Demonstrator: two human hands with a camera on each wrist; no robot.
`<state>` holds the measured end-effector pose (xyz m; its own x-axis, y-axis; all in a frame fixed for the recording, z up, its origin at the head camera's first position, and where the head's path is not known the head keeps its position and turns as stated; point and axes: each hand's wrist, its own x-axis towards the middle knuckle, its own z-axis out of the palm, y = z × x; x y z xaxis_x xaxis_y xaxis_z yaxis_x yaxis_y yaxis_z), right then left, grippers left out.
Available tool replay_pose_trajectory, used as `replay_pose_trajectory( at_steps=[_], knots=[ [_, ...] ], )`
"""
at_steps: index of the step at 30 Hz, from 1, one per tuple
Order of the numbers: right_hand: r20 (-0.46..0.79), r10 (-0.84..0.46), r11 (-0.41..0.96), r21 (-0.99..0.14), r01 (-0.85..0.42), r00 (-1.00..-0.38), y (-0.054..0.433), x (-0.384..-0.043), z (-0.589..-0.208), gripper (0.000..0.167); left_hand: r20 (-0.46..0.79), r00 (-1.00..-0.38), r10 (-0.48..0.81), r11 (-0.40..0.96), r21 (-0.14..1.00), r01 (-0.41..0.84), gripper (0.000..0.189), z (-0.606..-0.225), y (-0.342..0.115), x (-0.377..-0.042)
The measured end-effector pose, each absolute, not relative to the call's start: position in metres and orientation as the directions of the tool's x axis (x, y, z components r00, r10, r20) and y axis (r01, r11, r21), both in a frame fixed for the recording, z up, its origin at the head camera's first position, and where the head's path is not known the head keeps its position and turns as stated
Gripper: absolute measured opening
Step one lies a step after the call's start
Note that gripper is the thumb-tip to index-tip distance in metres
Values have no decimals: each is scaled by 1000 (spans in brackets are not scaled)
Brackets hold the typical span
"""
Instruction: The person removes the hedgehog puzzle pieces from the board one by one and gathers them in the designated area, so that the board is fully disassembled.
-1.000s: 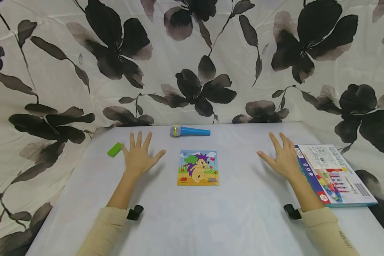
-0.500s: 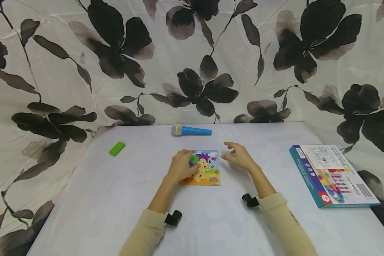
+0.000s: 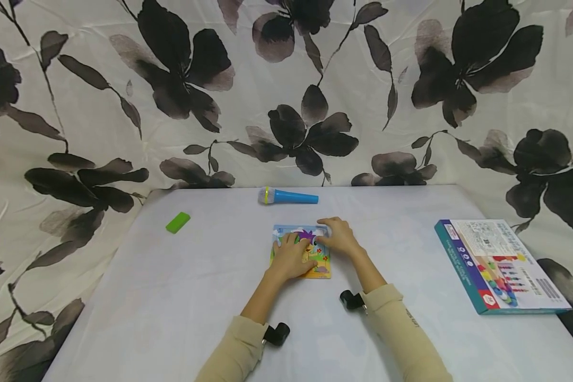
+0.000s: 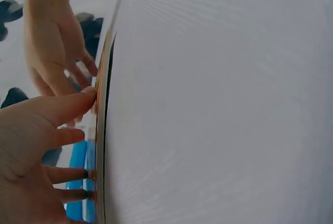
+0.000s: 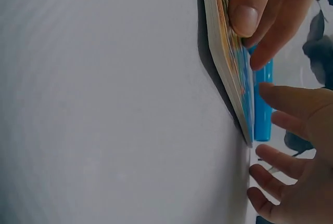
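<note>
A thin square picture board (image 3: 322, 269) with a cartoon hedgehog lies flat at the middle of the table. My left hand (image 3: 291, 259) rests over its left and central part, fingers spread, hiding much of the picture. In the left wrist view the thumb and fingertips of that left hand (image 4: 28, 141) meet the board's face. My right hand (image 3: 341, 237) is at the board's upper right corner, its fingers loosely bent. From the right wrist, the right hand (image 5: 307, 135) shows its fingers parted, close beside the board's edge (image 5: 229, 78), with nothing between them.
Behind the board a blue toy microphone (image 3: 293, 197) lies near the back edge of the white table (image 3: 196, 318). A small green block (image 3: 178, 222) is at the back left. On the right lies a flat boxed set (image 3: 503, 265). Floral cloth (image 3: 239, 95) hangs behind.
Both hands have come inward from the table's sides to the board. Over the last half second the left hand has slid right across it, and the right hand has reached its upper right corner.
</note>
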<state>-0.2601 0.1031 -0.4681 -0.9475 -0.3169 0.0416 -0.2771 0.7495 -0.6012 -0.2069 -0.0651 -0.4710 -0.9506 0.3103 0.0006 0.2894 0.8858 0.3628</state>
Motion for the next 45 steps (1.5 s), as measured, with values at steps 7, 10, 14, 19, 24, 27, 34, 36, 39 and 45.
replay_pose_trajectory(
  at_steps=[7,10,14,19,24,27,34,36,39,45],
  knots=[
    [13,-311,796,-542,-268,-950,101,-260,-476,45,54,-955,293,886,361,292,56,-482,-66,-202],
    [31,-308,795,-541,-275,-951,100,-259,-480,42,85,-956,280,880,375,291,55,-488,-67,-201],
    [40,-297,788,-553,-269,-954,99,-258,-481,38,136,-954,268,870,392,300,53,-495,-69,-200],
    [32,-298,791,-551,-265,-954,98,-258,-480,34,163,-954,253,862,409,299,49,-496,-71,-198],
    [-5,-306,798,-546,-253,-952,99,-260,-477,34,166,-954,249,862,410,296,44,-495,-71,-196],
    [-29,-314,801,-545,-249,-949,100,-262,-474,35,173,-953,248,858,417,299,43,-494,-71,-196],
    [-76,-317,806,-546,-227,-945,99,-267,-471,39,165,-956,243,856,427,291,41,-494,-70,-197],
    [-86,-312,808,-547,-217,-946,99,-269,-470,39,166,-956,243,860,418,292,41,-495,-70,-198],
    [-99,-301,811,-550,-200,-949,99,-271,-470,38,167,-956,242,866,407,290,41,-495,-69,-198],
    [-102,-296,803,-565,-190,-950,98,-273,-470,39,169,-958,230,868,410,281,41,-494,-67,-200]
  ],
)
